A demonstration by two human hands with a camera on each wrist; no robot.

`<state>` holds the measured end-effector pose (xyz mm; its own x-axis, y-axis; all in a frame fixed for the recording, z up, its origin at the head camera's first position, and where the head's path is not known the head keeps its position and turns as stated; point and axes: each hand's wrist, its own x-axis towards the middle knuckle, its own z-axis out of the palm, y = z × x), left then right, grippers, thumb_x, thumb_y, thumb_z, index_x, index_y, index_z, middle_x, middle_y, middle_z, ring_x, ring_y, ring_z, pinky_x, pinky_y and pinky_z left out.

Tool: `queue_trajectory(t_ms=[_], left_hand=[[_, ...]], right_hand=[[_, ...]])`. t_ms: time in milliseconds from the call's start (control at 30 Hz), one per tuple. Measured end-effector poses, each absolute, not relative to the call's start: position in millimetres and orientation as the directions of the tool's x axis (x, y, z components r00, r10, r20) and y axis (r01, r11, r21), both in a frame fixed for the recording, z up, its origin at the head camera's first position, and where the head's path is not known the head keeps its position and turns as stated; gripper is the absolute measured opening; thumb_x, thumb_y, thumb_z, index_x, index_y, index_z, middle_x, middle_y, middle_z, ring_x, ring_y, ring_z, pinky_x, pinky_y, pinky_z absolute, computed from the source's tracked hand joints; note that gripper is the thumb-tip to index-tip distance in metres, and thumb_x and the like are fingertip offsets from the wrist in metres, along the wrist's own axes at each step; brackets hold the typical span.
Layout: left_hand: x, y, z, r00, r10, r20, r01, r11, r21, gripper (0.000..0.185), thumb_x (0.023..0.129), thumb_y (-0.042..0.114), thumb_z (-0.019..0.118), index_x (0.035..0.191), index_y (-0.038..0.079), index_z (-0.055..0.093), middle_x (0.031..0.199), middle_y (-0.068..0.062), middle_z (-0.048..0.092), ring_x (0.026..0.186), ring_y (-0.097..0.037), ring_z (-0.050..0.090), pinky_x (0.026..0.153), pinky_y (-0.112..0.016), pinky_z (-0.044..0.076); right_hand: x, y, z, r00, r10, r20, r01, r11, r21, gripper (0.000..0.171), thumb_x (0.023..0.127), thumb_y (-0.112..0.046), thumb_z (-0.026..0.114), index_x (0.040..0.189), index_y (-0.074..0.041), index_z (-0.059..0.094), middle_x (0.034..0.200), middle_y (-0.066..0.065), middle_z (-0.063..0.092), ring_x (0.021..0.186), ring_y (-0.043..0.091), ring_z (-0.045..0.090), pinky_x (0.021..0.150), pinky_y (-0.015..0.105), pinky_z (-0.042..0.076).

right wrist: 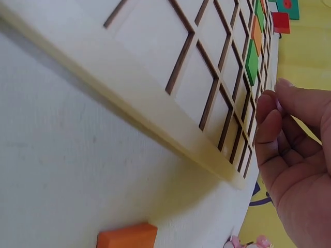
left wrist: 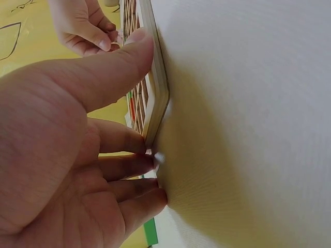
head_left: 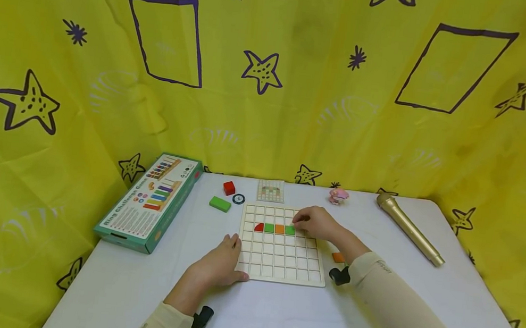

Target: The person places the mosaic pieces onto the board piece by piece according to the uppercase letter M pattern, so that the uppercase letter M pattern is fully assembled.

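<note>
A pale wooden grid board [head_left: 280, 274] lies on the table. One of its rows holds a red rounded tile [head_left: 259, 227], a green tile [head_left: 269, 228], an orange tile [head_left: 279, 229] and another green tile [head_left: 290, 230]. My left hand [head_left: 221, 261] steadies the near left corner, thumb on the front edge and fingertips along the left side. Over the row's right end, my right hand [head_left: 316, 223] has its fingers bent, with thumb and index tip close together in the right wrist view. I cannot tell whether a small piece is between them.
A pattern card [head_left: 271, 191] lies beyond the board. To the left are a red block [head_left: 229, 188], a green block [head_left: 219, 204], a round chip [head_left: 238, 199] and a game box [head_left: 148, 200]. At right: an orange block [right wrist: 126, 236], pink figurine [head_left: 338, 196] and gold microphone [head_left: 410, 228].
</note>
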<state>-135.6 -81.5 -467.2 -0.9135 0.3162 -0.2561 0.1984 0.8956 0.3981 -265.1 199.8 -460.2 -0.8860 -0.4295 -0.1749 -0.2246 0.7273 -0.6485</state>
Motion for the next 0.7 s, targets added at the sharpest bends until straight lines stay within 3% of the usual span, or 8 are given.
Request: queue_trajectory(t_ms=[700], left_hand=[[-135.4,-81.0,-466.9,-0.911,0.325,-0.255,0.214,0.899,0.382,0.095,0.084,0.039,0.081,0.149,-0.013,0.036,0.158,-0.026,0.03,0.148,-0.041,0.025,0.114,-0.048,0.034]], right_hand=[[-256.3,249.4,-447.9,-0.91,-0.39,-0.141,-0.21,0.727,-0.654,0.013,0.097,-0.01,0.067,0.103,0.0,0.073,0.09,0.003,0.071,0.079,0.015,0.061,0.071,0.03,0.052]])
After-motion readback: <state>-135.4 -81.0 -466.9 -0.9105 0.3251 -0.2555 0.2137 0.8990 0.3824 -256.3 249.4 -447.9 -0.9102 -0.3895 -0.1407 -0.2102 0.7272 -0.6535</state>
